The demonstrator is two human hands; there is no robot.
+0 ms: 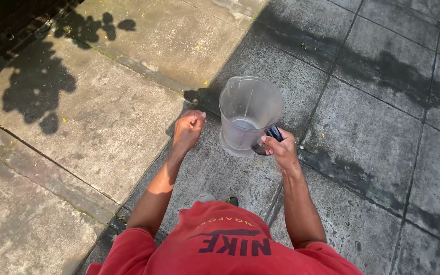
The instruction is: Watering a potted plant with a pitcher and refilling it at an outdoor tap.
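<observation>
A clear plastic jug [248,114] with a dark handle hangs in front of me, held upright above the paving. My right hand [281,148] grips the handle at the jug's lower right. The jug looks empty, with a cloudy bottom. My left hand [188,128] is out to the left of the jug, fingers curled into a loose fist, holding nothing that I can see and not touching the jug.
Grey concrete paving slabs [373,127] with damp dark patches lie below. A sunlit slab [103,102] is at left, with leaf shadows [36,84]. My red shirt [225,244] fills the bottom; a shoe tip [232,201] shows above it.
</observation>
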